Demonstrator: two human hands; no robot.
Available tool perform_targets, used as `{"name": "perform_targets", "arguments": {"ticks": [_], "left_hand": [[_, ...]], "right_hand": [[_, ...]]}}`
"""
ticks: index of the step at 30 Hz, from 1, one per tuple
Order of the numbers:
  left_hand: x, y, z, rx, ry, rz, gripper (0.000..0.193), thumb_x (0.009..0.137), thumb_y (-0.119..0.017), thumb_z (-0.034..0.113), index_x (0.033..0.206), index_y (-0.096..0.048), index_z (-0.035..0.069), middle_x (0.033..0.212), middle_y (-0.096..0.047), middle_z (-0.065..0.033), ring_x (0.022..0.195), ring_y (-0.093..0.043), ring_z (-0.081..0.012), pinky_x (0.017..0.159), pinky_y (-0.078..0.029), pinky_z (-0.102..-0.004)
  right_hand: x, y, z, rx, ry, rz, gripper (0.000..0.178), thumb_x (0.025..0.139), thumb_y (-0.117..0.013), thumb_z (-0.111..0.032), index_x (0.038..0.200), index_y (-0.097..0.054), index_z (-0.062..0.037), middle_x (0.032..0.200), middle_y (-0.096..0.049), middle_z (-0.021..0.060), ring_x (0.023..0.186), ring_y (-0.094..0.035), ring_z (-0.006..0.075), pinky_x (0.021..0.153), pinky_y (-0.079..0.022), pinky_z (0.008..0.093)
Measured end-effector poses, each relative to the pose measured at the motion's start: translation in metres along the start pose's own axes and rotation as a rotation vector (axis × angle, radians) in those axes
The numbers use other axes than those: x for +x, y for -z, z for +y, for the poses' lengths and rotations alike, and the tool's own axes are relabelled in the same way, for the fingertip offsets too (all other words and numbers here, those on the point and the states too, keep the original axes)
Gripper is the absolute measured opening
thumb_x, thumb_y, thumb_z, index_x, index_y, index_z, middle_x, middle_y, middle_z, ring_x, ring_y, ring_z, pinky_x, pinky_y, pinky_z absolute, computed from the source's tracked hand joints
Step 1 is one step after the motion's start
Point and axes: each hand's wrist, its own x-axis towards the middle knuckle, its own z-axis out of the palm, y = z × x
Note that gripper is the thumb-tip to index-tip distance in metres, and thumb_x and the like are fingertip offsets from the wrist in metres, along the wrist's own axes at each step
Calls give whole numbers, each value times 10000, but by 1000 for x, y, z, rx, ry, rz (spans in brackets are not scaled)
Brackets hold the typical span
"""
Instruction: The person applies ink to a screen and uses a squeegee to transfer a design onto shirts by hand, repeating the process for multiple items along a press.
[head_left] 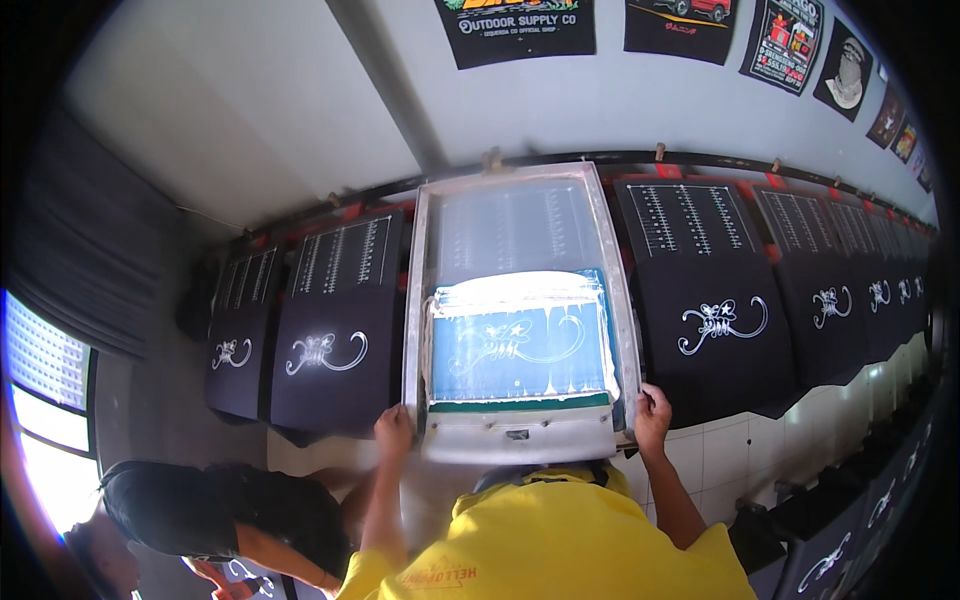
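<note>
A screen printing frame lies over a dark shirt panel in the middle, with a blue stencil in its mesh. White ink forms a thick band across the stencil, with smears along its sides. A wide pale squeegee with a green lower strip rests across the frame's near end. My left hand is closed at the frame's near left corner. At the near right corner, my right hand grips the frame's side with bent fingers.
Black fabric panels with white swirl prints line a long rack on both sides. Lower left, a co-worker in dark clothing holds an orange tool by more printed panels. Another row of dark panels stands at lower right.
</note>
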Motion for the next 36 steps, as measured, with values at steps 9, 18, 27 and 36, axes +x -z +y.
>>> {"name": "perform_targets", "arguments": {"ticks": [9, 18, 27, 36], "left_hand": [[10, -41, 50, -92, 29, -17, 360, 938, -633, 269, 828, -668, -72, 571, -516, -139, 560, -489, -136, 566, -429, -380], [-11, 61, -115, -418, 277, -212, 406, 938, -677, 318, 770, -684, -52, 610, -572, -4, 544, -467, -73, 491, -382, -295], [-36, 93, -358, -594, 268, -130, 340, 929, -673, 280, 754, -681, -12, 629, -543, 13, 581, -449, -89, 526, -360, -308], [79, 93, -767, -650, 240, 9, 339, 927, -667, 244, 658, -600, 47, 603, -462, 63, 557, -365, -57, 503, -255, -280]], "right_hand": [[60, 24, 22, 70, -9, 65, 146, 907, -618, -45, 1025, -669, 24, 952, -705, 163, 881, -679, 265, 826, -514, 345], [-107, -71, -11, 49, -71, 22, 163, 907, -631, -52, 1036, -674, 39, 931, -701, 115, 847, -655, 171, 794, -513, 301], [-290, -217, 19, 31, -97, 78, 219, 908, -611, -110, 1075, -677, 15, 961, -709, 188, 879, -695, 278, 795, -529, 352], [-491, -615, 15, 136, -47, 72, 192, 900, -623, -65, 1029, -689, 61, 906, -725, 169, 818, -697, 178, 757, -535, 295]]}}
